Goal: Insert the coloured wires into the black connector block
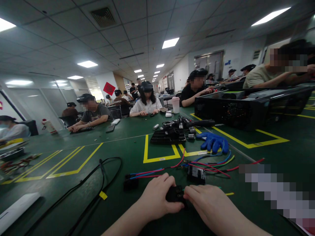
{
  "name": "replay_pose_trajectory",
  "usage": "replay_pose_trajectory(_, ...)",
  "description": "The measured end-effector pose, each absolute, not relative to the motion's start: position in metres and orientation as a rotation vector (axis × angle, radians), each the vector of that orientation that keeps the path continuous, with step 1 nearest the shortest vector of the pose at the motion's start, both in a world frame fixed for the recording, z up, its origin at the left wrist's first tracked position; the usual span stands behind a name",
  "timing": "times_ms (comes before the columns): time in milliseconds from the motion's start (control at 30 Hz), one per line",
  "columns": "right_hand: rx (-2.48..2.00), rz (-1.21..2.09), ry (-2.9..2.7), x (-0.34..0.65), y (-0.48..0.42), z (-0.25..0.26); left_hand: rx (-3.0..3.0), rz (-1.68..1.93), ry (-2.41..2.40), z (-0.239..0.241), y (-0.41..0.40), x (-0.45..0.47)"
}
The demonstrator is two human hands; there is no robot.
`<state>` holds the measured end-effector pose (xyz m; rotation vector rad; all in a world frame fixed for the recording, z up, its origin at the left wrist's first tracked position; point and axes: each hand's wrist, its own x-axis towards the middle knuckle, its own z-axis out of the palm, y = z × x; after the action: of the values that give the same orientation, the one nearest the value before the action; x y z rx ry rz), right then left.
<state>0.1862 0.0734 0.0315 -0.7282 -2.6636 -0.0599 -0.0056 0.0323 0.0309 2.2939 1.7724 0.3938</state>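
Note:
My left hand (161, 193) is wrapped round a small black block-like part (175, 194), fingers over its far side and thumb along the near side. From the right, my right hand (204, 198) meets the same part with its fingertips pressed together at the part's edge. A bit of green wire shows by those fingertips; whether they pinch it is hidden. Just beyond my hands lies a black box with a white label (196, 174), with red, blue and green wires around it. A second black block (131, 182) with red and blue wires lies left of my left hand.
A black cable (85, 178) with a yellow tag loops on the left of the green table (118, 200). Farther off are a blue glove (214, 141), a pile of black parts (169, 134), a pink cup (175, 105) and a large black case (228, 109). Several people sit around.

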Motion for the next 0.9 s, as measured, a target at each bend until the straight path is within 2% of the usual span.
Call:
replay_pose_trajectory(367, -0.605, -0.291, -2.676, 0.1861, 0.0783, 0.0255, 2.199, 0.474, 1.823, 0.0257, 0.0287, -0.0027)
replay_pose_trajectory(900, -0.593, -0.347, -2.702, 0.1899, 0.0797, 0.0312, 2.193, 0.489, 1.803, 0.0316, 0.0302, -0.0017)
